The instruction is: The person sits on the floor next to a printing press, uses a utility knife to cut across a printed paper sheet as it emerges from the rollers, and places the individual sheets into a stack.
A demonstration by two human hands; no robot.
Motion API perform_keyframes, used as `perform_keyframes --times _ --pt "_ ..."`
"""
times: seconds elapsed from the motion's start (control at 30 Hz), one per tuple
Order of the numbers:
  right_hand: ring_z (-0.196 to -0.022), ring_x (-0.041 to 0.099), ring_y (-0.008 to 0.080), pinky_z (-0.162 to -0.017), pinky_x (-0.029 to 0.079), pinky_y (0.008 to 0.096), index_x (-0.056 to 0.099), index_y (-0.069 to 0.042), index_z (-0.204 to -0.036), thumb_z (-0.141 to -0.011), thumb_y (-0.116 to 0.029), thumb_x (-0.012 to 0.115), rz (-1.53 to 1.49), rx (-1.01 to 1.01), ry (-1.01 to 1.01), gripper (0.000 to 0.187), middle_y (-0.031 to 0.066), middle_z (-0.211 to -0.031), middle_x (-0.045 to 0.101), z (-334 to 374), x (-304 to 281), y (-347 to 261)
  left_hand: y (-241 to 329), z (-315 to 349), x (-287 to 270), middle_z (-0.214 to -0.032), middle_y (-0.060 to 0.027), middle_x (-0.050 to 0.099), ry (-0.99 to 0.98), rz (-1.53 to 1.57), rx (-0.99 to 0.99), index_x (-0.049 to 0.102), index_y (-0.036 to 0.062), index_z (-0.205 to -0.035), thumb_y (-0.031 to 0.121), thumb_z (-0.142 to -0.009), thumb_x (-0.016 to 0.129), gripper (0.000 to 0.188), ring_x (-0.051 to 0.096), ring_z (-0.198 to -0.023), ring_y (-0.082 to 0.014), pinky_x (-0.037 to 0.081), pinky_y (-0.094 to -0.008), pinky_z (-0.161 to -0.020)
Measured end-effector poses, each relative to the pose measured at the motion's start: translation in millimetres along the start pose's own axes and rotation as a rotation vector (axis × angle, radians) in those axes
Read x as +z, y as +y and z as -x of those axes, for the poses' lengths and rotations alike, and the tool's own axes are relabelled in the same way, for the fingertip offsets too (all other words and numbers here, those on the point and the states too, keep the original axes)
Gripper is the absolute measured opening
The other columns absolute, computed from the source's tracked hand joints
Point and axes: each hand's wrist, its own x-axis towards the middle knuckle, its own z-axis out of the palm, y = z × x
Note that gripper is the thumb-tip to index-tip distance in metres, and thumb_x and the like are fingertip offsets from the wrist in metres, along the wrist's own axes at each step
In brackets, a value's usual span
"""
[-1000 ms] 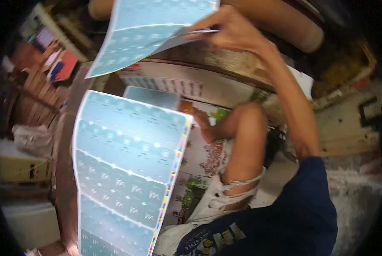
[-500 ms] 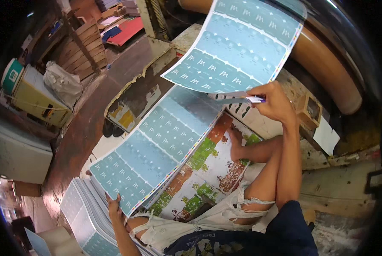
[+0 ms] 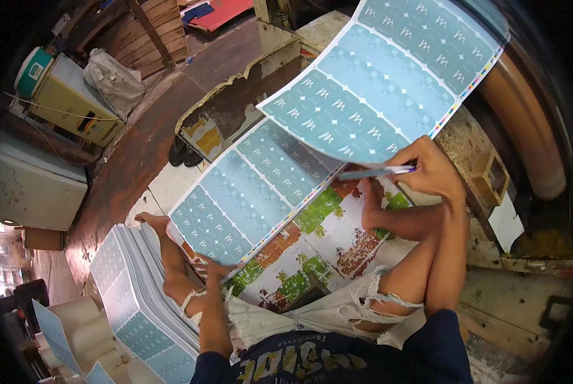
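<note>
My right hand [image 3: 427, 168] is closed around a long, thin grey tool [image 3: 373, 172] with a white and purple end; its exact kind is unclear. Its fingers also meet the near edge of a raised printed sheet [image 3: 389, 77], blue and teal with white marks. That sheet curves above a similar printed sheet [image 3: 225, 185] lying flat, shading its far end. At the flat sheet's near-left corner, my left hand [image 3: 211, 265] has its fingers apart against the edge. Between my legs, a board with green, brown and white patches [image 3: 325, 237] shows beside the sheets.
A tall stack of printed sheets [image 3: 139, 288] stands at my left. A large brown roller [image 3: 530, 121] is at the right, near a small wooden box [image 3: 489, 178]. Farther left are a grey sack [image 3: 113, 83], a yellowish cabinet [image 3: 69, 105] and dark sandals [image 3: 184, 153].
My view has shifted, so the scene sits farther right. The flat sheet's near end and my left hand are now farther from the stack at left. My right hand keeps the tool.
</note>
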Motion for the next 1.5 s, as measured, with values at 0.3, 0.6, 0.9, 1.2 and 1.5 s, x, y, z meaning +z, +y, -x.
perform_keyframes --times 0.3,0.6,0.9,1.2,1.5 --pt "-0.053 0.053 0.0361 -0.051 0.041 0.0404 0.069 -0.001 -0.074 -0.064 -0.014 0.064 0.241 -0.181 -0.344 0.017 0.0227 -0.063 0.056 -12 40 -7 60 28 -70 -0.147 -0.0323 -0.034 -0.499 0.227 -0.08 -0.032 0.021 -0.146 0.016 -0.046 0.097 0.163 0.032 -0.138 -0.0425 0.042 -0.0464 -0.106" --pt "-0.063 0.059 0.0415 -0.057 0.046 0.0466 0.068 -0.002 -0.071 -0.063 -0.017 0.065 0.424 -0.161 -0.659 0.018 0.0209 -0.06 0.058 -14 93 -12 176 86 -156 -0.149 -0.0304 0.021 -0.762 0.912 0.235 0.021 -0.0012 -0.147 0.052 -0.074 0.076 0.106 0.029 -0.139 -0.0432 0.037 -0.0594 -0.106" --pt "-0.067 0.068 0.029 -0.061 0.055 0.0364 0.071 0.001 -0.095 -0.08 -0.019 0.071 0.149 -0.212 -0.697 0.025 0.0169 -0.078 0.069 -13 93 -12 265 135 -246 -0.114 -0.0115 0.062 -1.181 1.813 -0.058 0.047 -0.0022 -0.127 -0.001 -0.087 0.068 0.045 0.064 -0.099 -0.0235 0.055 -0.0363 -0.086" --pt "-0.052 0.056 0.0085 -0.044 0.047 0.0249 0.066 -0.002 -0.115 -0.098 -0.023 0.056 -0.159 0.232 0.667 0.029 0.0064 -0.076 0.068 -39 -155 32 198 120 -257 -0.115 -0.0132 0.059 -0.811 1.641 0.08 0.044 -0.0008 -0.131 0.008 -0.088 0.069 0.05 0.062 -0.098 -0.0233 0.055 -0.0356 -0.083" --pt "-0.047 0.051 0.0074 -0.04 0.038 0.023 0.067 0.001 -0.109 -0.097 -0.032 0.057 -0.278 0.147 1.156 0.036 0.006 -0.068 0.063 -40 -295 152 167 122 -289 -0.112 -0.0095 0.061 -0.829 1.582 0.162 0.046 -0.0003 -0.131 0.009 -0.088 0.069 0.049 0.063 -0.095 -0.0193 0.054 -0.0326 -0.081"
